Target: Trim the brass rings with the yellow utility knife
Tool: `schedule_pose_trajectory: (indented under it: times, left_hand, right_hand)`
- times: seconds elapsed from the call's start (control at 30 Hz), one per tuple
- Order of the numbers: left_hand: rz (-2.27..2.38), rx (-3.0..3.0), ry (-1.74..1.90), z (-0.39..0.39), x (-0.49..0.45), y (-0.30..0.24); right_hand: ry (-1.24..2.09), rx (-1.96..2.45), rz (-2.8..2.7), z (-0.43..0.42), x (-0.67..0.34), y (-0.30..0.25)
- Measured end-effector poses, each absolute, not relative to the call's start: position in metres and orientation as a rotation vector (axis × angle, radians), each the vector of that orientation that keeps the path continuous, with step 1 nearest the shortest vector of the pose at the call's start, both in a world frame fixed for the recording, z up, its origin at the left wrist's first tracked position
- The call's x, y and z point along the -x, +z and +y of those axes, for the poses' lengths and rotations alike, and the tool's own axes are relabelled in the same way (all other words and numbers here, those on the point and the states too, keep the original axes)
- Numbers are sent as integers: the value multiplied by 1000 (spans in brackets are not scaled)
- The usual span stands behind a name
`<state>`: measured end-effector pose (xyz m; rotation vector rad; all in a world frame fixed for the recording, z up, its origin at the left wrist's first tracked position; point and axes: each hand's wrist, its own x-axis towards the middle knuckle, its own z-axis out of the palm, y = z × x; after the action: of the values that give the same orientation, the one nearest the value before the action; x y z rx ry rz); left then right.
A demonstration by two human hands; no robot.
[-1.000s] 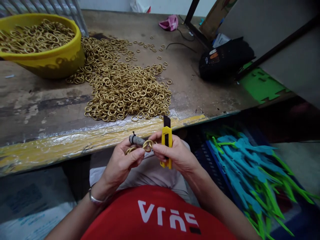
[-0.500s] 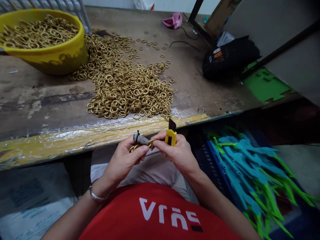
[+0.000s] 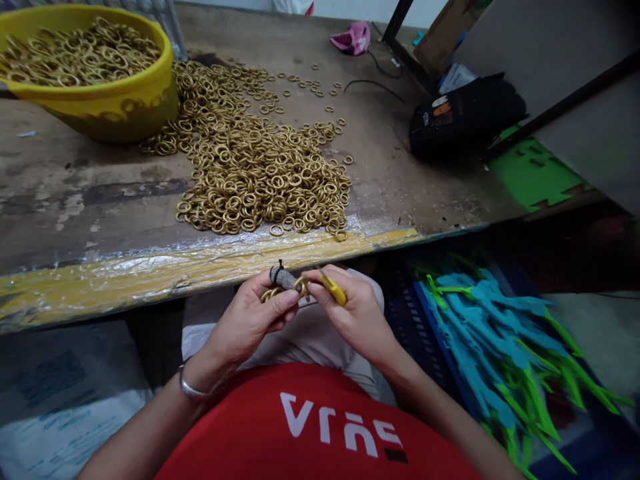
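My left hand [image 3: 263, 308] is closed on several gold rings [image 3: 270, 293] in front of the table edge. A grey finger cover [image 3: 285, 278], tied with black cord, is on its index finger. My right hand [image 3: 350, 300] is closed on a yellow utility knife [image 3: 333, 288], which lies slanted across the fingers with its front end toward the left hand. Its thumb and index finger meet at a gold ring [image 3: 302, 287] beside the left fingertips. Whether the blade touches that ring is too small to tell.
A large heap of gold rings [image 3: 265, 167] lies on the table [image 3: 380, 167]. A yellow basin [image 3: 115, 107] of rings stands at back left, a black bag [image 3: 465, 117] at right. Below right, a blue crate [image 3: 435, 333] holds turquoise and green strips [image 3: 495, 320].
The utility knife has swung from upright, blade up, to a slant toward the left as my right hand turned. My left hand stays almost in place, holding the rings.
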<state>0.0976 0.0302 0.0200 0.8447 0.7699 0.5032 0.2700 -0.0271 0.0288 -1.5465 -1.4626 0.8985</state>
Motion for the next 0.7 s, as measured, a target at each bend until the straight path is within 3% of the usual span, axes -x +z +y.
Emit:
schedule_pose_trajectory:
  times: [0.23, 0.7]
  left_hand:
    - [884, -1105, 638, 25, -95, 12]
    - [1080, -1601, 987, 19, -101, 18]
  right_hand:
    - [546, 1741, -1814, -38, -268, 27]
    - [382, 1873, -1980, -35, -260, 28]
